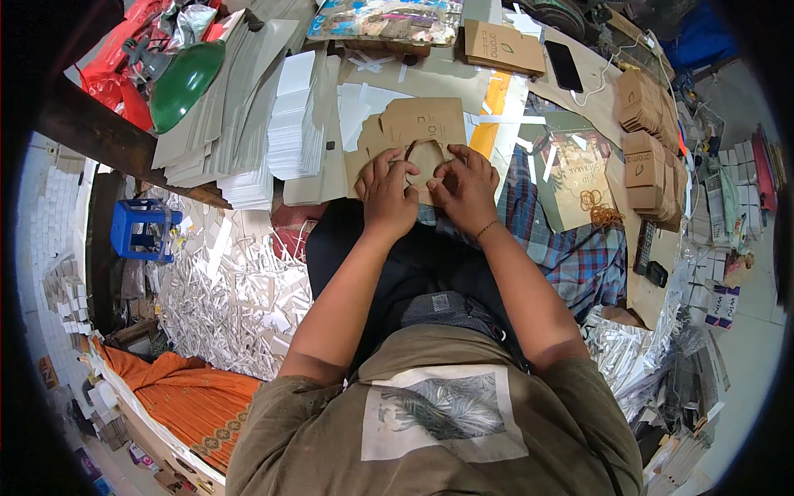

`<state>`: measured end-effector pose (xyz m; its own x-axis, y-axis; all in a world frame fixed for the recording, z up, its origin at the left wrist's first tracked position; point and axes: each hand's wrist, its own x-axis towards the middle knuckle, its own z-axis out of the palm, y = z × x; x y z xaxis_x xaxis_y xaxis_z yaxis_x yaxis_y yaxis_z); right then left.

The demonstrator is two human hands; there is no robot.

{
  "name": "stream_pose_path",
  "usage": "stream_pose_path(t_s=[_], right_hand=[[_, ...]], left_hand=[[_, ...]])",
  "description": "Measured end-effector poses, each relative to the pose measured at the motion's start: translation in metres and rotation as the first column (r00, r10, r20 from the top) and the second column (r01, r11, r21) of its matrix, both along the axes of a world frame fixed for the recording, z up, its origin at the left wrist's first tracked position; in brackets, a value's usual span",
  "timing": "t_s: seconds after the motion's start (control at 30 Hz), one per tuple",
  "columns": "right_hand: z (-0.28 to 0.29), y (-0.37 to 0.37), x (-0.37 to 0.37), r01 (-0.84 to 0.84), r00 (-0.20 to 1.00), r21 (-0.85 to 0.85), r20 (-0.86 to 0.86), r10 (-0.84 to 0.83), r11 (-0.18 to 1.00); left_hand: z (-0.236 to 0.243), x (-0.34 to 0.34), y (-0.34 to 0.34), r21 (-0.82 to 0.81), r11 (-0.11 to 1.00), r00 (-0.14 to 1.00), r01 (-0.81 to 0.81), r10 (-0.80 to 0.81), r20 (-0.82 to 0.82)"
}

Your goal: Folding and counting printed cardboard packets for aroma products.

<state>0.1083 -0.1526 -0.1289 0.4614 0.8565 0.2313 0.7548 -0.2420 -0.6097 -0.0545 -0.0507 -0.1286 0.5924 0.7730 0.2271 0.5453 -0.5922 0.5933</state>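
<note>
A flat brown cardboard blank [405, 120] with dark print lies in front of me at the work surface's near edge. Over its near part, my left hand [387, 188] is closed, with thumb and fingers pinching the cardboard's left side. Opposite it, my right hand [467, 188] pinches the right side between thumb and curled fingers. A rounded opening with a dark edge shows between both hands. My fingers hide much of the near edge, so its folds cannot be made out.
Stacked white-and-grey card sheets [291, 120] stand left, near a green lamp shade [187, 87]. Brown folded boxes [649, 169] sit right, beside rubber bands [602, 207]. A phone [564, 66] lies beyond. Paper scraps [223, 289] and a blue stool [142, 230] are at lower left.
</note>
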Motion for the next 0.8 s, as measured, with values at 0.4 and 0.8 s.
stream_pose_path(t_s=[0.4,0.8], right_hand=[[0.004,0.001,-0.004,0.005,1.0,0.017,0.016,-0.005,1.0],[0.0,0.011,0.002,0.129,0.99,0.15,-0.071,-0.12,0.98]], left_hand=[[-0.001,0.004,0.001,-0.039,0.998,0.999,-0.039,0.04,0.02],[0.002,0.008,-0.005,0.063,0.996,0.998,-0.063,0.063,0.006]])
